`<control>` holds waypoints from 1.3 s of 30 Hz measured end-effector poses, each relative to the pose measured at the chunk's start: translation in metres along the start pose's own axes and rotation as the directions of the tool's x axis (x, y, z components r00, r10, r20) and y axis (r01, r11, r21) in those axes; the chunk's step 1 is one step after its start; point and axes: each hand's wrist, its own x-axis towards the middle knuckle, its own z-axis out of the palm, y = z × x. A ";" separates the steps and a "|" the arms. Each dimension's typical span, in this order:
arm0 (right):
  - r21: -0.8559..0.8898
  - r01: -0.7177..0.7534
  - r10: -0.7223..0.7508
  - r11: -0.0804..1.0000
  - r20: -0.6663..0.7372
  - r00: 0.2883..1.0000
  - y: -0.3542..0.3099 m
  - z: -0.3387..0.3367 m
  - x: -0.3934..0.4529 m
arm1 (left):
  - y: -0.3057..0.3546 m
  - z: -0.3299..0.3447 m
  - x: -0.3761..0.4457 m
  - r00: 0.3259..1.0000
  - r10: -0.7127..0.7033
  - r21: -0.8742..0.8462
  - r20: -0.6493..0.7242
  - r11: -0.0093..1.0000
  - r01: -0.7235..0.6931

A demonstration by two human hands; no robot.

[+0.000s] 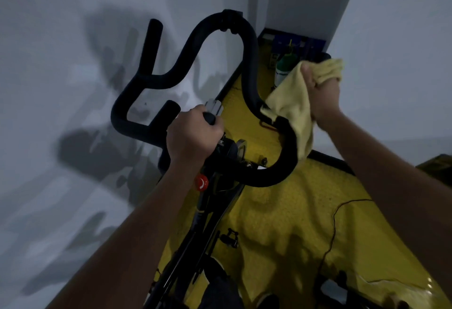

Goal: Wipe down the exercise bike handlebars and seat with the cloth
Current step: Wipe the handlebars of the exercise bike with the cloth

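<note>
From the head view I look down over the black foam handlebars (247, 47) of the exercise bike (227, 152), which stands on a yellow floor mat (293, 211) next to a grey wall (61, 88). My left hand (193, 135) is curled round the centre grip of the bars, steadying the bike. My right hand (322, 98) is bunched round the pale yellow cloth (291, 103), gripping its upper part; the lower part hangs down and drapes against the right-hand loop of the bars, touching the foam. The red knob (201, 182) sits on the frame just below my left wrist. A green-and-white bottle (281, 69) stands in the far corner behind the bars. The seat is not in this view, so I cannot say anything of its state.

I judge the step in hand to be wiping the right loop. To do it well, I would wrap the cloth round the tube rather than let it hang, squeeze lightly, and draw it along the curve, keeping my left hand firm so the bars do not swing. The left horns look as yet untouched by the cloth.
</note>
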 end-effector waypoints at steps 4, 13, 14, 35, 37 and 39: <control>0.015 -0.008 0.009 1.000 -0.098 0.995 -0.007 0.006 0.022 | -0.001 0.001 0.002 1.000 0.004 -0.028 -0.013 1.000 -0.004; 0.124 -0.315 0.326 0.941 -0.078 0.942 0.024 0.019 -0.070 | 0.000 0.001 -0.001 1.000 -0.008 0.004 -0.027 1.000 0.009; 0.158 -0.365 0.376 0.917 -0.047 0.925 0.026 0.019 -0.083 | 0.000 0.001 -0.001 1.000 -0.016 0.007 -0.025 1.000 0.016; 0.209 -0.369 0.382 0.906 -0.024 0.924 0.041 0.031 -0.134 | 0.000 0.000 -0.001 0.999 0.027 0.023 -0.034 0.999 -0.026; 0.130 -0.324 0.331 0.937 -0.034 0.943 0.041 0.028 -0.120 | 0.000 0.000 -0.001 0.999 0.031 0.022 -0.035 0.999 -0.030; 0.069 -0.276 0.277 0.959 -0.015 0.961 0.040 0.023 -0.103 | 0.000 0.000 -0.001 0.999 0.036 0.019 -0.032 0.999 -0.036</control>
